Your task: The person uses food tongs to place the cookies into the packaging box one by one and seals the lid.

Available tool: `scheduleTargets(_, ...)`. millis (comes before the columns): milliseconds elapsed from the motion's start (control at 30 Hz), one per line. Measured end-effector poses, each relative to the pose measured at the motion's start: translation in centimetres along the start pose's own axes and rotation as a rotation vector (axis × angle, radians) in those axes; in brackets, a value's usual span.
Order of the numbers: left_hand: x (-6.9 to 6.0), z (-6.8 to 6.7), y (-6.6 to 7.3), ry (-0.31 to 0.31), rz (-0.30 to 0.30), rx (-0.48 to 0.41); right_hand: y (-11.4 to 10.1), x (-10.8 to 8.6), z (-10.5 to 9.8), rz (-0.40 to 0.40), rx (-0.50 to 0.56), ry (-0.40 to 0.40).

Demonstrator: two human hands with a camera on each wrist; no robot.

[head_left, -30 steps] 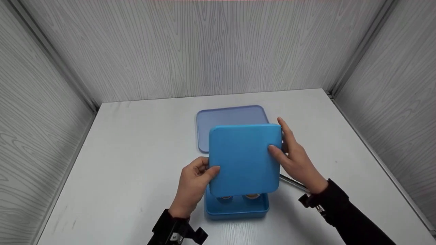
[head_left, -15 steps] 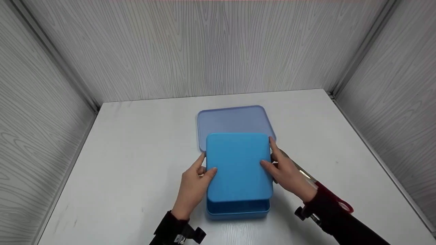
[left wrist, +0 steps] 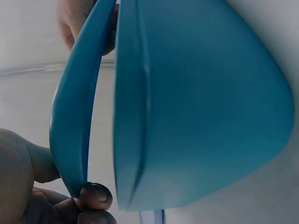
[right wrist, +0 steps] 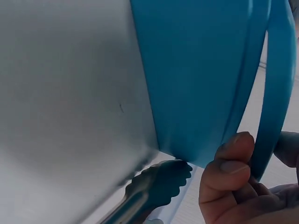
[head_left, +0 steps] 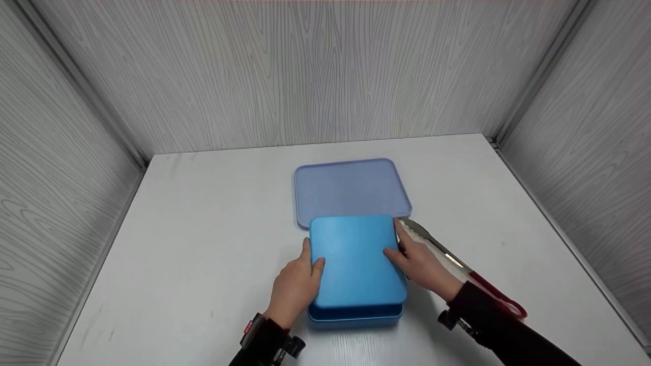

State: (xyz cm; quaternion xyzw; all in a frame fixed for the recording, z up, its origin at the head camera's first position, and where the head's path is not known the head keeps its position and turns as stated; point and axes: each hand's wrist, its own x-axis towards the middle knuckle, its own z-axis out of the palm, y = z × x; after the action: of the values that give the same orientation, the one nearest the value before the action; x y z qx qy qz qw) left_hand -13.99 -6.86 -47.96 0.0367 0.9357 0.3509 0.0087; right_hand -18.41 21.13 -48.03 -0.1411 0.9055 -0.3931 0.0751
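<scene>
A bright blue lid lies over a blue box, with a gap still showing between them in both wrist views. My left hand pinches the lid's left edge, thumb on top and fingers beneath. On the opposite side my right hand holds the right edge the same way. In the left wrist view the box wall stands beside the raised lid. Fingertips of the right hand touch or nearly touch the box rim. The box's inside is hidden under the lid.
A pale violet-blue tray lies flat behind the box. Metal tongs with red handles rest on the white table, to the right and partly under the right forearm. Grey wood-grain panels enclose the table.
Both hands have lowered the lid toward me and down onto the box, covering the round items seen inside earlier. More of the tray and the tongs now shows.
</scene>
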Motion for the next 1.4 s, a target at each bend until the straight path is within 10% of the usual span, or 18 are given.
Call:
scheduleTargets(633, -0.6, 0.7, -1.0, -0.09, -0.133, 0.045, 0.4, -0.9, 1.9, 0.015, -0.113, -0.046)
scheduleTargets(1400, -1.6, 0.9, -1.3, -0.07, -0.105, 0.045, 0.5, -2.6, 1.7, -0.037, -0.093, -0.065)
